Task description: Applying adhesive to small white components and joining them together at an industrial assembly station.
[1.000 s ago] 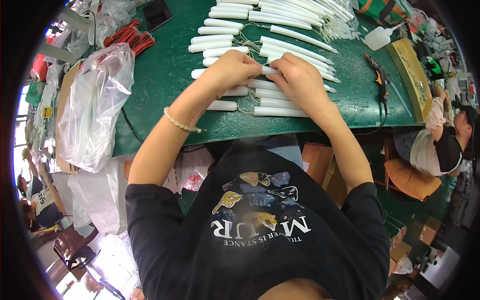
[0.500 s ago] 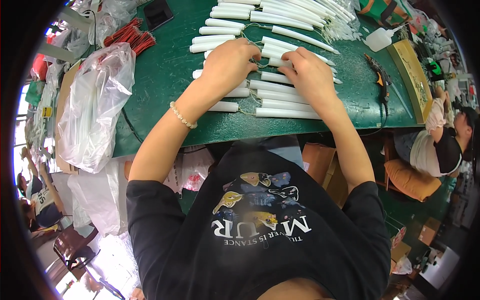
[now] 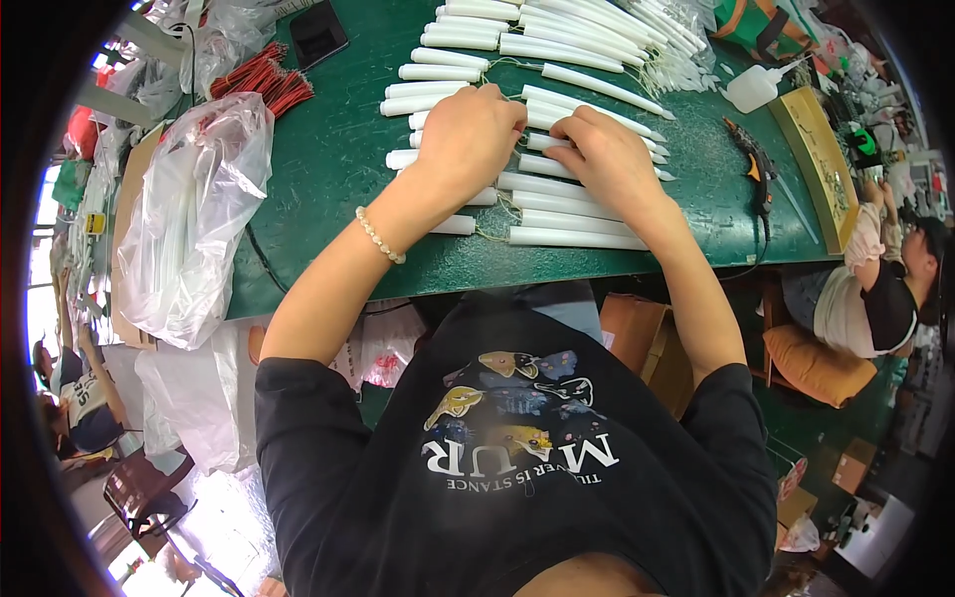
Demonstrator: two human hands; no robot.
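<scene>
White candle-shaped sticks lie in two columns across the green table. The left column holds short white tubes. Longer taper candles, some with visible pointed tips, make up the right column, and thin pale wires run between the columns. My left hand is closed over the inner ends of the short tubes; its curled fingertips hide whatever they pinch. With thumb and forefinger my right hand grips the inner end of a white taper candle. The two hands are slightly apart.
A clear plastic bag of white tubes lies at left, below red wires and a dark phone. At right are a glue gun, a white squeeze bottle and a yellow tray. A co-worker sits beyond.
Both hands stay over the middle of the columns. My left hand has shifted slightly right, and my right hand's thumb and forefinger have moved slightly left and closer together around the candle's end.
</scene>
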